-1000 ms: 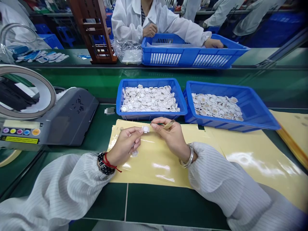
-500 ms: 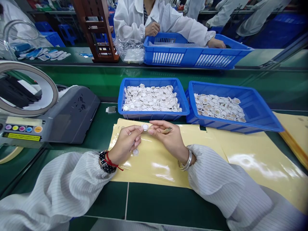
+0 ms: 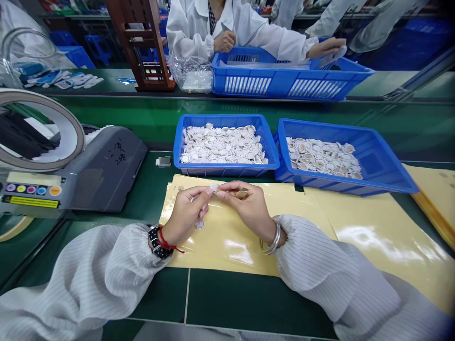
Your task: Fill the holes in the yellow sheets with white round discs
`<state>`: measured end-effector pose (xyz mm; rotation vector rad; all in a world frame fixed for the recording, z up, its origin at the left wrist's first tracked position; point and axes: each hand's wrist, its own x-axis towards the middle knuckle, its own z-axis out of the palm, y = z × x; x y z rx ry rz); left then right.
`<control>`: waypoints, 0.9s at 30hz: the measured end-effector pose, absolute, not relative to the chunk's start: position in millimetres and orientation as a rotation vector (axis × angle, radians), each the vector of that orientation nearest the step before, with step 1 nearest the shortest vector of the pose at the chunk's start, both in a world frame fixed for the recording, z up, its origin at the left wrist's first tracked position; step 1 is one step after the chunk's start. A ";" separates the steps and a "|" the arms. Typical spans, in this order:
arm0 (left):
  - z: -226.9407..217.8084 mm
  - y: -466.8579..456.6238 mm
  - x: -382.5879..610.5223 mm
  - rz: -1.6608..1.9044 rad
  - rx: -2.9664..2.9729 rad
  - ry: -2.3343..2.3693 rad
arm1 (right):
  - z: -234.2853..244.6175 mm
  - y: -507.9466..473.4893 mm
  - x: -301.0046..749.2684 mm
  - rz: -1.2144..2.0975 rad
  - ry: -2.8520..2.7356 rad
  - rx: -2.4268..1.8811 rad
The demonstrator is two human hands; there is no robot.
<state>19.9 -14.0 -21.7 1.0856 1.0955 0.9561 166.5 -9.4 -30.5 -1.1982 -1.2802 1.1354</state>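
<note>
Over the yellow sheet (image 3: pixel 227 237), a small round white disc (image 3: pixel 214 187) is pinched between the thumb and forefinger of my left hand (image 3: pixel 188 208). My right hand (image 3: pixel 247 206) has its thumb and fingertips closed at the disc's right edge. A small tan piece (image 3: pixel 241 194) shows within the curled right fingers; its kind is unclear. Beneath my left fingers, another white disc (image 3: pixel 199 225) is partly hidden. Beyond my hands, one blue bin (image 3: pixel 227 166) is filled with similar white discs (image 3: pixel 222 144). The blue bin at right (image 3: pixel 384 184) holds more discs with tan centres.
A grey machine (image 3: pixel 103 175) stands left, with a large tape roll (image 3: pixel 80 137) in front. A small grey-white part (image 3: pixel 163 161) lies beside the left bin. Across the bench, a co-worker's hand (image 3: pixel 329 46) holds a flat pale piece over a blue basket (image 3: pixel 277 85).
My right hand has moved slightly left, bringing its fingertips up to the disc. The co-worker's hand has lifted a flat piece out of the basket.
</note>
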 end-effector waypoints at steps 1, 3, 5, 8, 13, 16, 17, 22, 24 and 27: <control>-21.9 -14.0 20.0 0.955 1.090 1.094 | -30.5 -9.8 165.9 1.136 -1.268 -1.202; -22.0 -14.2 20.1 0.950 1.100 1.095 | -30.5 -10.3 164.6 1.131 -1.242 -1.202; -21.6 -14.8 20.2 0.943 1.114 1.102 | -30.0 -10.3 163.9 1.117 -1.221 -1.209; -21.3 -16.2 20.1 0.935 1.138 1.108 | -28.6 -9.7 164.1 1.106 -1.198 -1.227; -21.0 -18.6 19.5 0.939 1.181 1.133 | -27.8 -7.2 166.0 1.150 -1.176 -1.241; -20.0 -19.0 19.2 0.946 1.236 1.139 | -29.7 -5.3 167.7 1.172 -1.193 -1.237; -19.8 -18.9 19.0 0.943 1.247 1.138 | -30.6 -4.8 168.4 1.169 -1.206 -1.241; -20.7 -16.8 17.1 0.894 1.213 1.104 | -34.9 -4.3 172.9 1.024 -1.409 -1.170; -21.9 -15.5 16.1 0.870 1.195 1.079 | -35.4 -4.2 174.5 0.910 -1.576 -1.067; -23.6 -13.6 15.1 0.853 1.188 1.071 | -36.7 -2.8 176.3 0.803 -1.726 -0.980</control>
